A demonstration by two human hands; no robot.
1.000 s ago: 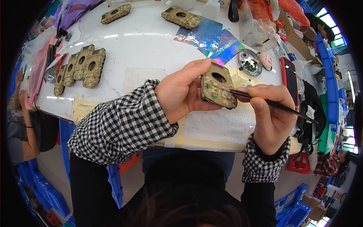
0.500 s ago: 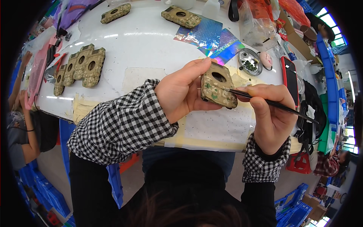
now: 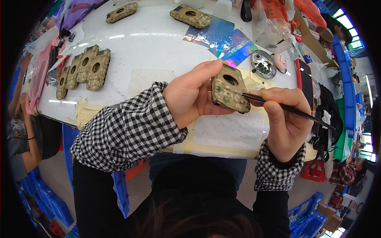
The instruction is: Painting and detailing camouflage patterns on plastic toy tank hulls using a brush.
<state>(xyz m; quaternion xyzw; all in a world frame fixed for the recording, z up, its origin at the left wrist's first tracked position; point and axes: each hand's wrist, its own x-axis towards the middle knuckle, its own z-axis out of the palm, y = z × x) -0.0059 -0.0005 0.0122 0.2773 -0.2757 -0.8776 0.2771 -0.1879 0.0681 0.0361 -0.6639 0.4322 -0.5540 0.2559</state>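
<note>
- In the head view I count seven camouflage model tank hulls, each with a round opening on top.
- One, the held hull (image 3: pixel 233 100), sits tilted in my left fingers (image 3: pixel 204 73), which close around its edge above the worktop (image 3: pixel 151 51).
- My right fingers (image 3: pixel 279 96) pinch one pair of black tweezers (image 3: pixel 293 110), tips at the hull's upper face beside its opening.
- Four more hulls, the left group (image 3: pixel 82 75), lie side by side to my left, touching or nearly so.
- Two others lie apart at the far side: the farther left hull (image 3: pixel 129 10) and the farther right hull (image 3: pixel 201 20), this one at the edge of some shiny holographic sheets (image 3: pixel 222 33).
- One round clear dish (image 3: pixel 273 71) holds dark green bits, too small to count; beside it are one pink egg-shaped object (image 3: pixel 280 62) and one red-cased phone (image 3: pixel 298 75).
- Some of my left fingers are hidden behind the hull. I cannot tell whether the tweezers grip anything.
- A co-worker's arm (image 3: pixel 31 148) is cut off by the dark rim at left.
</note>
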